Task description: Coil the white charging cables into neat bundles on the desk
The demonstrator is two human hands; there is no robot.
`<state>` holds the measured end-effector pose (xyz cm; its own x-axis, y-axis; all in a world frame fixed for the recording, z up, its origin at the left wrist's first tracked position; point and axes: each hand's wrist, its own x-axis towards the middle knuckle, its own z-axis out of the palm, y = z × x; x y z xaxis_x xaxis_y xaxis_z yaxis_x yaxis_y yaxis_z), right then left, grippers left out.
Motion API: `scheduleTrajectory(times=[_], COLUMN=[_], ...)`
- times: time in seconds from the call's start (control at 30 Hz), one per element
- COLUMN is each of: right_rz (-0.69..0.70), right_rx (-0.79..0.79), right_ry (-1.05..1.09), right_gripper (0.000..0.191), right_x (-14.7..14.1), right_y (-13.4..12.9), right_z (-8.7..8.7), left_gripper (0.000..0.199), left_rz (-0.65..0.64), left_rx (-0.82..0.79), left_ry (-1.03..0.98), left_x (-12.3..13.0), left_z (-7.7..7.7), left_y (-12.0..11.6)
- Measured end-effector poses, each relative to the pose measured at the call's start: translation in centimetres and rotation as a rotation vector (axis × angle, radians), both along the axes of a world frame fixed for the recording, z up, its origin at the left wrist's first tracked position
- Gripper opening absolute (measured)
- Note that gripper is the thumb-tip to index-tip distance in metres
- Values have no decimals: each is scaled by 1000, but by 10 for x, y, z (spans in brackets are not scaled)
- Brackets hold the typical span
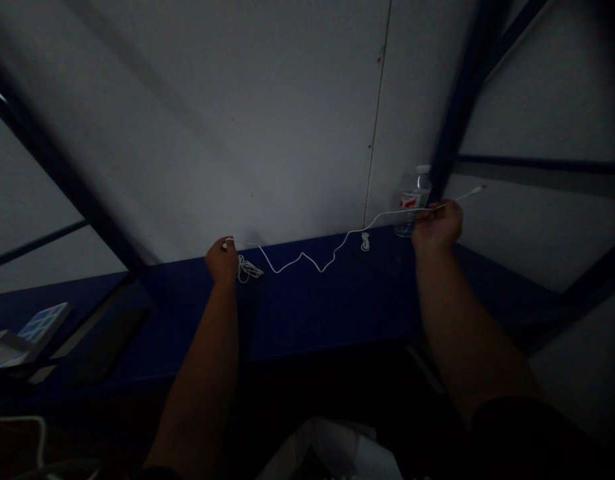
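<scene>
Both bare hands were up high and well apart when I looked in from far away. Behind them stood a big flat white wall (pixel 237 133), crossed by long dark blue metal bars (pixel 467 87). Under the wall ran a long dark blue ledge (pixel 327 313), and both arms reached out over it. The left hand (pixel 221 261) was closed on a thin white cable (pixel 307 257), and the right hand (pixel 437 225) was closed on it too, further along. The cable hung between them in a wavy, bent line, not pulled tight. Past the right hand, its end stuck out with a small white plug (pixel 475 191). Nothing looked finished or left over for sure, but two bits of white cable lay in loops on the ledge: a messy white bundle (pixel 248 269) just beside the left hand and a small white coil (pixel 365 242) near the middle. I could not tell if they were part of the same cable. A clear plastic water bottle with a red label (pixel 411 200) stood just behind the right hand, close enough to get in its way. Far to the left, a flat blue and white box (pixel 42 327) sat in the dark, and a pale soft bag (pixel 327 453) showed below the arms.
</scene>
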<state>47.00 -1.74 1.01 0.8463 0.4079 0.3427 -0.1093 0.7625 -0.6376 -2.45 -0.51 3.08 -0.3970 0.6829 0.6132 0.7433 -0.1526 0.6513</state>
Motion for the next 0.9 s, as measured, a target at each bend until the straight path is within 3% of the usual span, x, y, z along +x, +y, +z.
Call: scheduleTrajectory(times=[0.07, 0.17, 0.27, 0.43, 0.57, 0.73, 0.9], right_rz=[66, 193, 374, 668, 835, 935, 943], right_rx=[15, 42, 38, -121, -302, -435, -460], right_ry=[84, 67, -14, -225, -396, -562, -722], right_gripper=[8, 3, 13, 31, 35, 37, 38], right_x=[-10, -24, -39, -69, -98, -123, -141], right_y=[0, -2, -5, -8, -9, -10, -15], right_z=[3, 6, 7, 4, -1, -8, -8], left_gripper=[36, 33, 25, 29, 53, 23, 26], left_rz=[-155, -389, -539, -598, -662, -758, -818], left_rx=[-57, -41, -9, 18, -82, -370, -403], left_ry=[-107, -433, -653, -583, -696, -653, -563], left_x=[4, 11, 17, 26, 37, 48, 64], left_z=[-2, -3, -2, -3, -8, -14, -18], left_y=[3, 8, 9, 3, -1, -6, -14])
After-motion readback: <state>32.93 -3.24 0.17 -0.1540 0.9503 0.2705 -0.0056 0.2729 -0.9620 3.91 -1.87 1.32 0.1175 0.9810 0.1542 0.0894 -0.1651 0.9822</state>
